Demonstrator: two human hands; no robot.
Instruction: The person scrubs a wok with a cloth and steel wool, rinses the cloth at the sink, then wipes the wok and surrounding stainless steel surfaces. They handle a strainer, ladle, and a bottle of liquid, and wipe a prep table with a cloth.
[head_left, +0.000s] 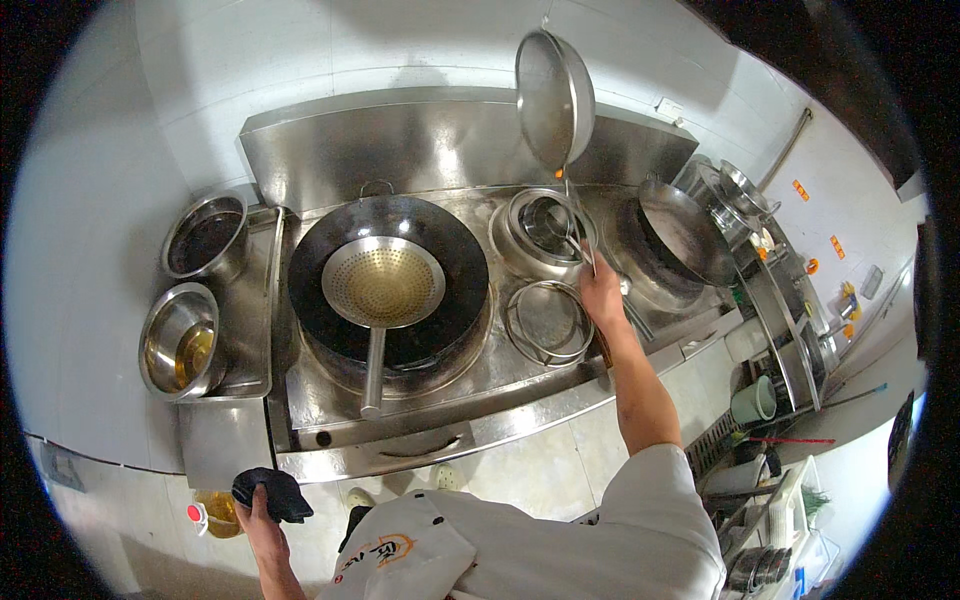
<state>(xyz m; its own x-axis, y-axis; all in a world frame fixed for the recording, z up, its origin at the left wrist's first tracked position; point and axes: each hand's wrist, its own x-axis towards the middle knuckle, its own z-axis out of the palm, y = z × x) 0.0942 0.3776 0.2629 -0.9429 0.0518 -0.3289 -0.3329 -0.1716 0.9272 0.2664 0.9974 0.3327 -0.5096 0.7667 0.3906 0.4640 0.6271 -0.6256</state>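
My left hand (262, 517) holds a folded dark cloth (274, 495) in front of the stove's left end. Over the pots at the stove's middle, my right hand (600, 289) is closed on a thin metal handle; which utensil it belongs to is unclear. A steel ladle (551, 223) lies in a round steel pot (517, 232) just beyond that hand. Nearer me stands a round wire-framed strainer (550, 322). Left of these, a perforated steel skimmer (384, 283) rests in a black wok (457, 262), its handle towards me. A large mesh strainer (555, 101) hangs above the pots.
Two steel bowls, one with dark contents (206, 236) and one with yellow liquid (180, 341), stand on a tray (244, 386) at left. Another wok (686, 232) sits at right. An oil bottle (216, 516) stands below left. Shelves with containers (754, 397) line the right side.
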